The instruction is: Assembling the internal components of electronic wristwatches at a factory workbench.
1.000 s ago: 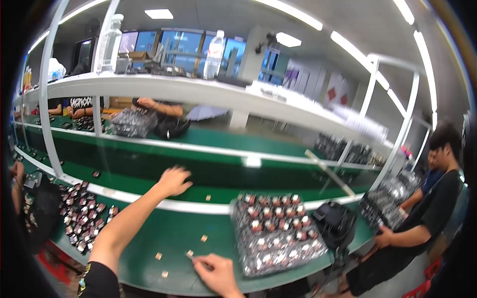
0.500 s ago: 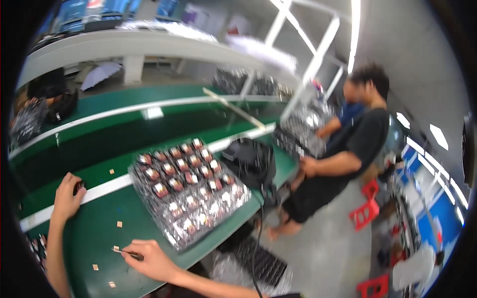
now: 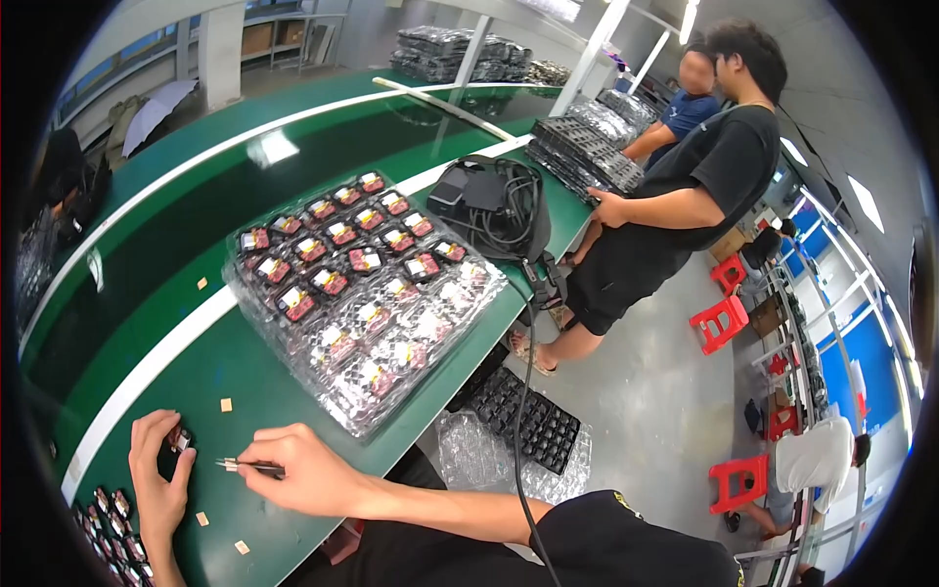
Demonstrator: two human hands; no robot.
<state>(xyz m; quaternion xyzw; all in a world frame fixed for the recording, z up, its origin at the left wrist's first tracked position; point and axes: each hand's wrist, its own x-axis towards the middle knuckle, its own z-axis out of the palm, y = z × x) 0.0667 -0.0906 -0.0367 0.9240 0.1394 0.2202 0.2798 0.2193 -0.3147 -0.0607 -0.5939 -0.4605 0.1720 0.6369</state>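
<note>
My right hand [image 3: 303,474] pinches thin tweezers [image 3: 249,467] whose tips point left, low over the green table [image 3: 245,377]. My left hand [image 3: 161,474] curls around a small dark-and-red part [image 3: 179,439] at the table's near-left edge. Small tan chips [image 3: 226,404] lie scattered on the green surface around both hands. A clear plastic tray [image 3: 357,293] with several of the same small red parts in its pockets lies just beyond my right hand.
Another tray of parts [image 3: 108,519] sits at the lower left. A black bundle of cables and adapters [image 3: 494,210] lies past the clear tray. A person in black [image 3: 675,205] stands at the table's right end beside stacked trays [image 3: 582,147]. Red stools [image 3: 719,318] stand on the floor.
The view has swung right and down. My left hand came back from the white strip to the near edge and now curls around a small part; my right hand still holds the tweezers.
</note>
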